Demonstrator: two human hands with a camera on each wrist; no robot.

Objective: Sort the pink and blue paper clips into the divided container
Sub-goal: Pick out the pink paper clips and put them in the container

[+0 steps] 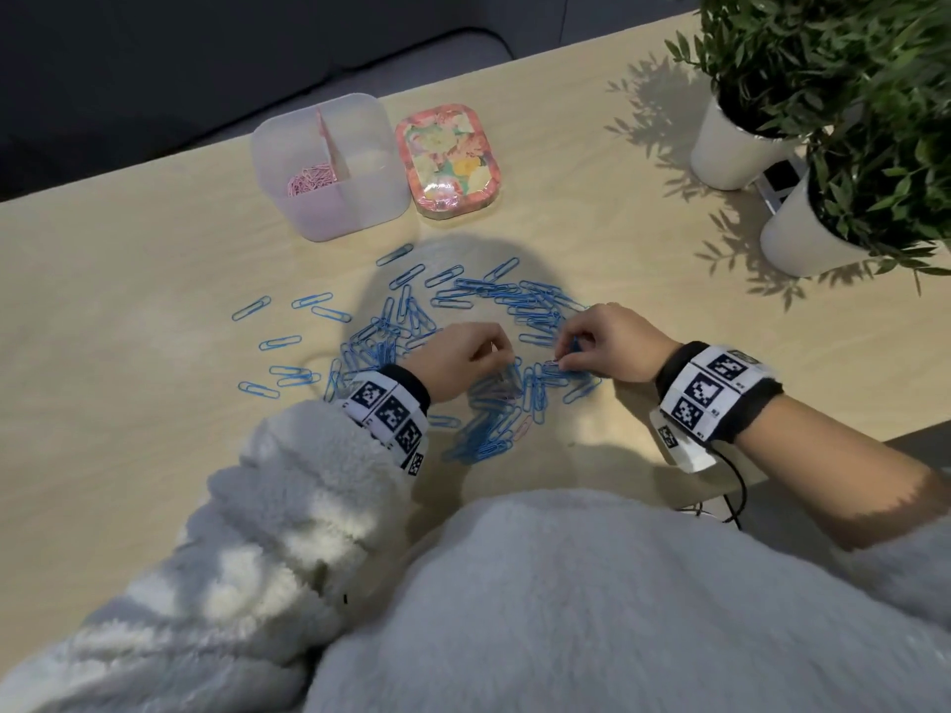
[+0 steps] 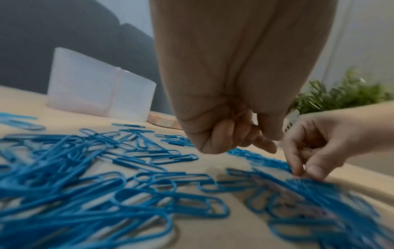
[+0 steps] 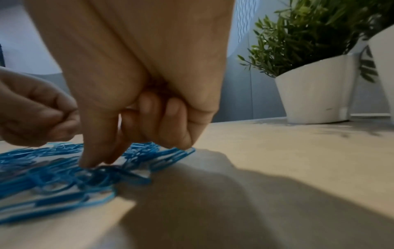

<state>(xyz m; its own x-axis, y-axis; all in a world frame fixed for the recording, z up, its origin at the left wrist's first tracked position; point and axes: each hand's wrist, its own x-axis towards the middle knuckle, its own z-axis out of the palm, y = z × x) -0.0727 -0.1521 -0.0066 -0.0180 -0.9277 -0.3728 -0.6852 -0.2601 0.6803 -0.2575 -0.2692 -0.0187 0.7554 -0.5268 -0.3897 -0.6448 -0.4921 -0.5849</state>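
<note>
Blue paper clips [image 1: 463, 311] lie spread over the wooden table [image 1: 128, 249], thickest under my hands. A clear divided container [image 1: 360, 198] stands at the back, with pink clips [image 1: 309, 180] in its left compartment. My left hand [image 1: 496, 352] hovers over the pile with fingers curled; in the left wrist view a thin pinkish wire shows inside the left hand [image 2: 245, 134]. My right hand [image 1: 561, 360] pinches a pinkish clip with thumb and forefinger at the top of the heap, its fingertips [image 3: 89, 163] down among blue clips. Another pink clip [image 1: 522, 429] lies in the near part of the pile.
A floral tin [image 1: 447, 159] sits right beside the container. Two white pots with green plants [image 1: 741, 146] [image 1: 808, 239] stand at the back right. The table's near edge runs just behind my right wrist, where a black cable [image 1: 736, 486] hangs.
</note>
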